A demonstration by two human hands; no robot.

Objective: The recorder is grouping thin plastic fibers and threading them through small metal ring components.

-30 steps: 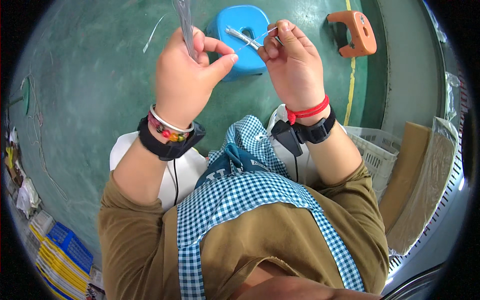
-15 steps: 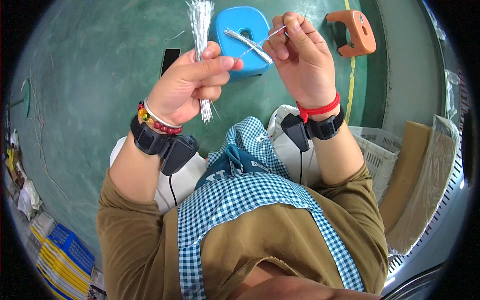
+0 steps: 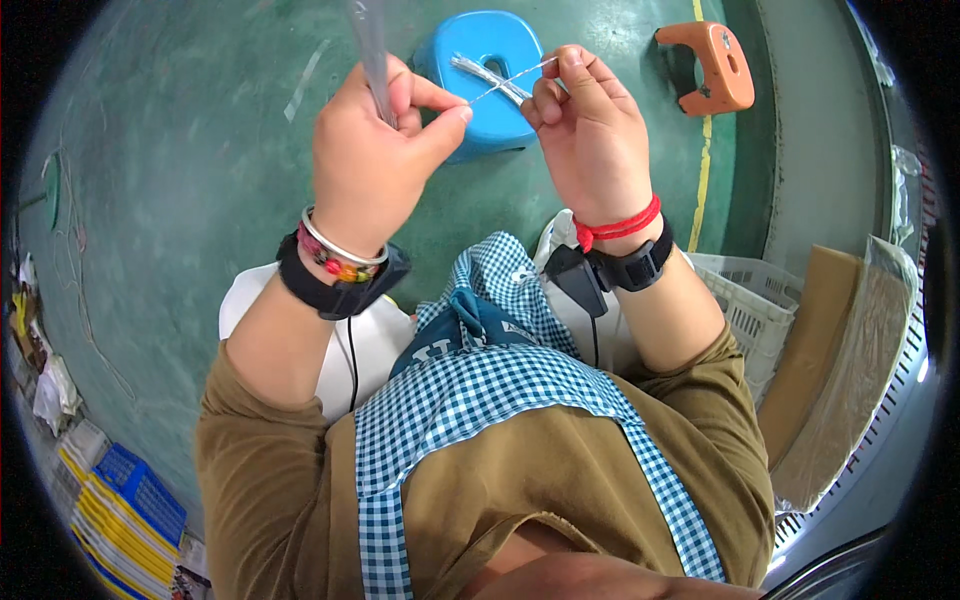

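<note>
Left hand [image 3: 375, 160] raised at about 11 o'clock of the view, grip closed around a bundle of thin silvery strips [image 3: 368, 45] that runs up out of the fist toward 12 o'clock and leaves the picture at the top edge. Thumb and forefinger of this hand also pinch one end of a single thin strip [image 3: 505, 82]. Right hand [image 3: 590, 140] at about 1 o'clock, grip closed, fingertips pinching the other end of the same single strip; the strip spans the gap between the two hands, slanting slightly upward toward the right hand. Both hands held in the air above the green floor [image 3: 180, 170], well clear of it. Directly behind the gap between the hands, a blue plastic stool [image 3: 490, 45] stands on the floor, with a few more silvery strips [image 3: 480, 72] lying on its seat. An orange stool [image 3: 712, 65] at 1 o'clock, well apart from the blue one. White plastic crate [image 3: 745, 300] at 3 o'clock beside the right forearm. Blue-and-yellow stack [image 3: 120, 500] at 8 o'clock near the rim. Black wristbands on both wrists; checked apron over a brown top below.
</note>
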